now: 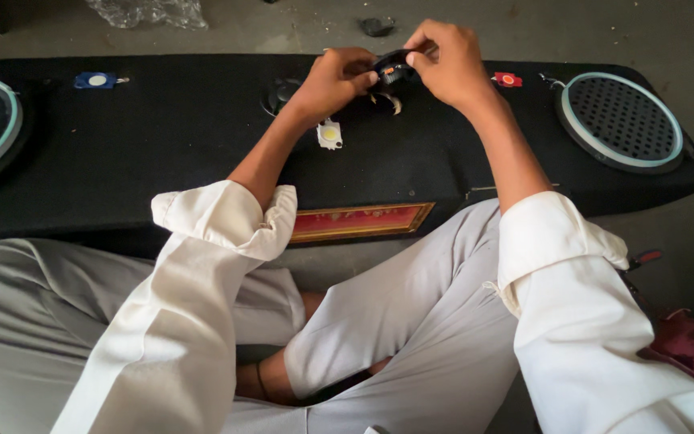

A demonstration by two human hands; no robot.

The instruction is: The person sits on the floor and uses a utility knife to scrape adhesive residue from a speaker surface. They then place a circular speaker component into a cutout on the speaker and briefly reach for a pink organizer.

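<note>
Black small part (392, 71) sits pinched between both hands above the black carpeted board (186, 137). Left hand (332, 80) fingers (361, 78) press its left side; right hand (443, 60) fingers (416, 55) pinch its top edge. White square module (329, 134) lies on the board just below, with round speaker grille (622, 120) at the right end.

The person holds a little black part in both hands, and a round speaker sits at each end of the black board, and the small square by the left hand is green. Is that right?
Not quite. In the head view the small square is white with a yellow middle, not green. The rest holds: both the left hand and right hand hold the black part, and speakers sit at both ends of the board.
</note>
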